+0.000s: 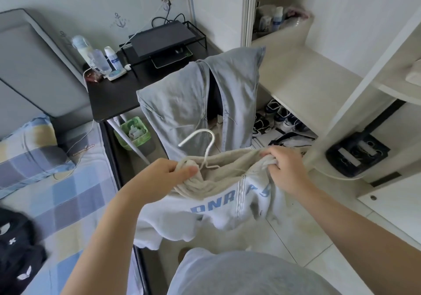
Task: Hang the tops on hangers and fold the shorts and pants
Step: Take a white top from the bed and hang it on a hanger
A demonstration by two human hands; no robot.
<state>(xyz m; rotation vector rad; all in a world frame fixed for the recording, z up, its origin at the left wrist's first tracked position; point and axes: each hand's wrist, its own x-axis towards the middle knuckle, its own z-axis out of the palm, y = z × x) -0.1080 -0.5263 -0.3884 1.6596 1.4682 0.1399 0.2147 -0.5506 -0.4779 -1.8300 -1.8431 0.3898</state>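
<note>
1. The white top (218, 205) with blue letters is held up in the air in front of the person, above the floor between bed and wardrobe, with its body hanging loose.
2. The left hand (168, 174) grips the bunched collar, thumb pressed onto the cloth. The right hand (282, 167) has its fingers curled round the collar's other side.
3. The white hanger (206, 139) pokes its hook up above the collar, nearer the left hand. The rest of it is buried in the cloth.
4. On to containers: a green bin (134, 130) sits under the table (114, 96) with pale scraps inside. The wardrobe's low bay holds shoes (278, 114) in a row.
5. Straight ahead, pale jeans (182, 103) hang draped over something I cannot make out. They are right behind the hook, between the person and the table.
6. The table carries bottles (98, 57) and a black stand (164, 37).
7. On the left, the edge of the bed (68, 192) runs close beside the hanging top, and a black garment (16, 249) lies on it.
8. On the right, a wardrobe post (341, 112) stands just past the right hand.
9. A strip of tiled floor (296, 231) shows between the bed and the wardrobe.
</note>
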